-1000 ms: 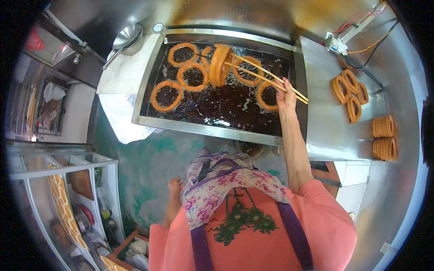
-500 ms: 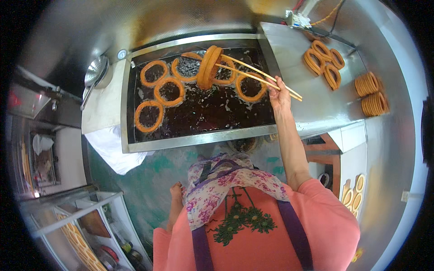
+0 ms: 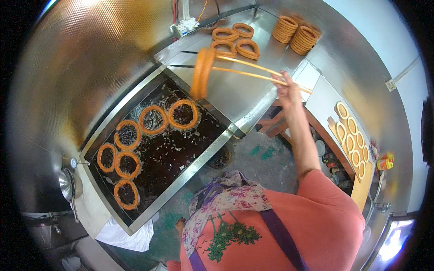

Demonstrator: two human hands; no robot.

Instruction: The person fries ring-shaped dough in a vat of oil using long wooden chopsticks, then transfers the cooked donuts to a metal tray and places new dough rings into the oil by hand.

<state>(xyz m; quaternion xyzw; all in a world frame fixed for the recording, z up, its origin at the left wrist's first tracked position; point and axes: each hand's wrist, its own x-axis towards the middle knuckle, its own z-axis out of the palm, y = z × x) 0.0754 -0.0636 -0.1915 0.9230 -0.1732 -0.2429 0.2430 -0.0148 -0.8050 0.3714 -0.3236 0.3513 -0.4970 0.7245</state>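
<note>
My right hand [image 3: 289, 90] is closed around a pair of long wooden chopsticks [image 3: 253, 74] with dark tips. Fried dough rings [image 3: 201, 74] hang side by side on the chopsticks, over the border between the oil and the metal counter. Several more rings, such as one browned ring [image 3: 183, 127], float in the dark oil of the fryer [image 3: 181, 179]. My left hand [image 3: 180, 224] is low beside my apron, away from the fryer; only a small part shows, and its fingers are not clear.
On the metal counter [image 3: 247, 86] lie loose fried rings [image 3: 247, 49], with ring stacks [image 3: 303, 39] farther right. Pale dough rings [image 3: 351, 143] rest on a board at the right. A metal strainer [image 3: 66, 185] and a white cloth [image 3: 126, 235] are left of the fryer.
The view has turned to the right. My right hand has carried the hanging rings on the chopsticks from above the oil to the metal counter's near-left edge.
</note>
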